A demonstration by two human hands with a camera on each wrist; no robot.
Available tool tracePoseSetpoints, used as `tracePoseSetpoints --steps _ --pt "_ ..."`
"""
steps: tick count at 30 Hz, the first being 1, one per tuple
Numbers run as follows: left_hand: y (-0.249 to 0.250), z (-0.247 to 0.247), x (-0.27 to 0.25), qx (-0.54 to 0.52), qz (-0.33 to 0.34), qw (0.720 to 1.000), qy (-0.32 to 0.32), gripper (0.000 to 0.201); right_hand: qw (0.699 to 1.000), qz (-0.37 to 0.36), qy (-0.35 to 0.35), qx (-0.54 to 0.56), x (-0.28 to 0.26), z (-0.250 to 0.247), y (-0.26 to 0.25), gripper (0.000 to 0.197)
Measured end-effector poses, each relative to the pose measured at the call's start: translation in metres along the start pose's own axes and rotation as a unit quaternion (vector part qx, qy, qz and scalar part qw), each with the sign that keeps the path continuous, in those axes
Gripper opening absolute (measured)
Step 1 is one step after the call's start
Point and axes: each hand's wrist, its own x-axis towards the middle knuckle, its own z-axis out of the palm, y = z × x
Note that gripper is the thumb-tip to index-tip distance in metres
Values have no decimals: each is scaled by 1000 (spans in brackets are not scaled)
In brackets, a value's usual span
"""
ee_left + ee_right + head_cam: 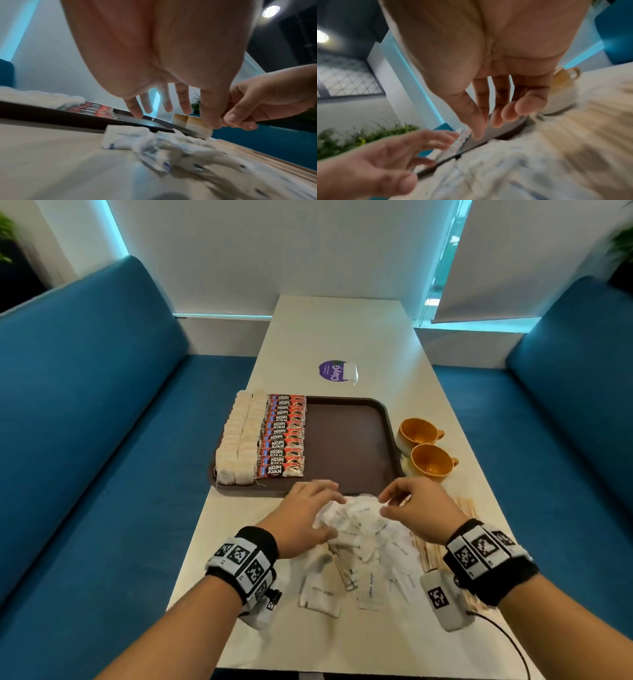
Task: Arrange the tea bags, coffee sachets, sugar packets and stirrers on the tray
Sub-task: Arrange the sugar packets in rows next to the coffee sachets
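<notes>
1. Hovering over the heap of sugar packets (363, 537), both hands work just in front of the brown tray (346, 440), on its near side.
2. The left hand (301, 517) lies on the heap's left edge, fingers spread and relaxed, thumb touching the paper; it clasps nothing that I can see.
3. The right hand (416, 508) is above the heap's right side, fingers loosely bent with thumb and forefinger apart, pinching nothing.
4. Tea bags (239, 440) fill two rows along the tray's left end, and coffee sachets (282, 436) lie stacked in a row just beside them.
5. The rest of the tray is bare.
6. Wooden stirrers (442, 546) lie on the table (342, 337) near the tray's front right corner, partly under the packets.
7. Two orange cups (424, 450) stand just right of the tray.
</notes>
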Motion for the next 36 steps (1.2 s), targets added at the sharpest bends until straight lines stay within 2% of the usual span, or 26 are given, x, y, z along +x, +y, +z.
tracePoseSetpoints --steps 3,5,8,11,23,26,28,30,33,36 --pt "22 23 12 38 24 998 -41 71 997 37 -27 -69 -25 5 32 16" --pt "34 34 20 81 10 994 -77 80 994 45 -42 -95 -38 16 47 25" --pt "43 46 24 150 -28 980 -126 89 992 12 -25 -123 -51 32 58 39" --pt "42 52 17 169 -60 973 -148 87 993 -14 -11 -120 -56 40 61 44" --pt "21 41 -42 145 -124 971 -142 87 993 -76 -55 -78 -62 72 39 48" --pt "18 37 -53 138 -128 972 -138 85 991 -86 -69 -76 -60 71 35 43" --pt "17 32 -56 125 -127 977 -114 80 993 -76 -49 -71 -52 63 31 35" --pt "16 25 -56 108 -119 985 -58 67 996 -56 -14 -68 -39 53 27 33" --pt "6 16 -50 78 -118 990 8 48 990 -39 4 -134 -16 42 22 47" --pt "-10 15 -48 55 -123 990 -31 55 974 -27 -45 -220 -5 44 19 62"
